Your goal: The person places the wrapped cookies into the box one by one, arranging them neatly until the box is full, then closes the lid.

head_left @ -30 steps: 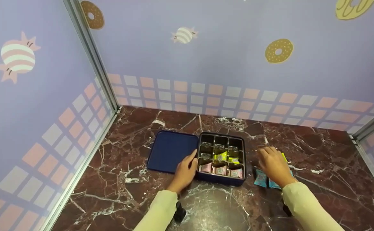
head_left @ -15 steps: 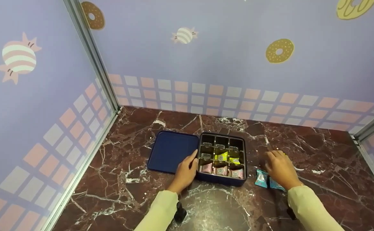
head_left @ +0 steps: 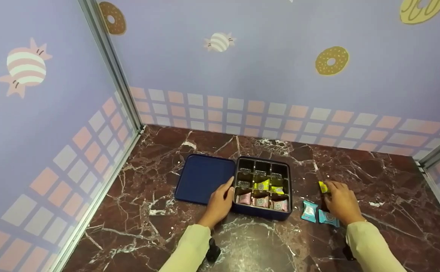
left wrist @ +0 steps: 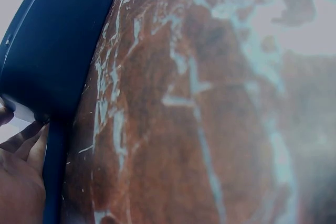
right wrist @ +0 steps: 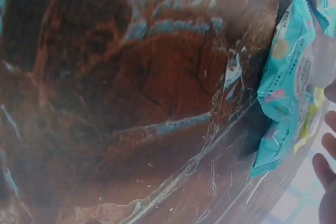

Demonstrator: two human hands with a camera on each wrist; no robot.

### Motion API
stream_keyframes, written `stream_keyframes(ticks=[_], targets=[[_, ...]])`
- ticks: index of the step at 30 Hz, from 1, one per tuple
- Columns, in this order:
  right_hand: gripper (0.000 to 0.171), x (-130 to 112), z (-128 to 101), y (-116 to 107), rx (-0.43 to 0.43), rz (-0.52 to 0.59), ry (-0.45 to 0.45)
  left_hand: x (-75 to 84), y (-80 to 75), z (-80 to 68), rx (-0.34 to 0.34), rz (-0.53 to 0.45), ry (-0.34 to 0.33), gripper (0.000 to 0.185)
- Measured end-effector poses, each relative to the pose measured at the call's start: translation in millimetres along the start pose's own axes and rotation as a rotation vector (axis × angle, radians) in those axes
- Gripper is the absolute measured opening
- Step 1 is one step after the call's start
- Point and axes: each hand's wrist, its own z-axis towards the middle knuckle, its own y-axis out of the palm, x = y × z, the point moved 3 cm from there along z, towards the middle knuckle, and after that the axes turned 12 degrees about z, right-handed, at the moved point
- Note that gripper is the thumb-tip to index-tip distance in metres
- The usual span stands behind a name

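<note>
A dark blue box (head_left: 265,214) stands in the middle of the marble table, its insert divided into several compartments. Pink-wrapped candies (head_left: 261,202) fill its front row; yellow-wrapped ones (head_left: 262,185) sit in the centre and right compartments of the middle row. My left hand (head_left: 220,202) rests against the box's left side, index finger straight along the edge. Right of the box, my right hand (head_left: 342,202) has its curled fingertips at a yellow-wrapped candy (head_left: 323,187), whose left end shows past them. Two blue-wrapped candies (head_left: 309,211) lie near that hand; the right wrist view shows them close.
The blue lid (head_left: 204,177) lies flat left of the box, beside it. Purple walls (head_left: 265,68) with printed sweets and doughnuts enclose the table (head_left: 159,241) at the back and sides. The back row and the middle row's left compartment show no candy.
My right hand has moved to the right, away from the box, uncovering the blue-wrapped candies and the left end of the yellow-wrapped one. My left hand stays at the box.
</note>
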Motion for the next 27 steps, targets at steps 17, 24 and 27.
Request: stream_keyframes(ticks=[17,24,27], targets=[[0.040,0.4,2.0,6.2,-0.004,0.068,0.002,-0.8,0.2,0.4,0.008,0.012,0.006,0.044],[0.039,-3.8,3.2,8.9,-0.021,0.105,0.002,-1.8,0.7,0.9,-0.006,0.012,-0.011,0.044],[0.045,-5.0,2.7,8.8,-0.008,0.102,0.004,-1.2,0.3,0.5,-0.011,0.007,-0.014,0.044]])
